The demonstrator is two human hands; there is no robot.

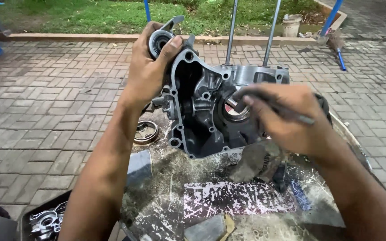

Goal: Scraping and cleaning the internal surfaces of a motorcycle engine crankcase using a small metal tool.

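Crankcase half (211,111), judged heavy, rigid and oily, is gripped at its upper edge by left hand (150,71); right hand (291,118) is clenched on a thin tool (287,114) beside the bore.

Both forearms are bare from the lower frame edge to the wrists; no sleeve, glove, watch or band is visible on either. The left hand (150,71) shows its back to the head camera, thumb uppermost, with a short, unpainted thumbnail. Dark smudges of grime mark the knuckles and thumb. The right hand (287,118), on the opposite side of the grey engine casing (211,111) from the left hand, is blurred; its fingers (258,100) carry dark, greasy soiling, heaviest at the tips. No rings are visible on either hand. Fine detail of the right hand's nails cannot be made out.
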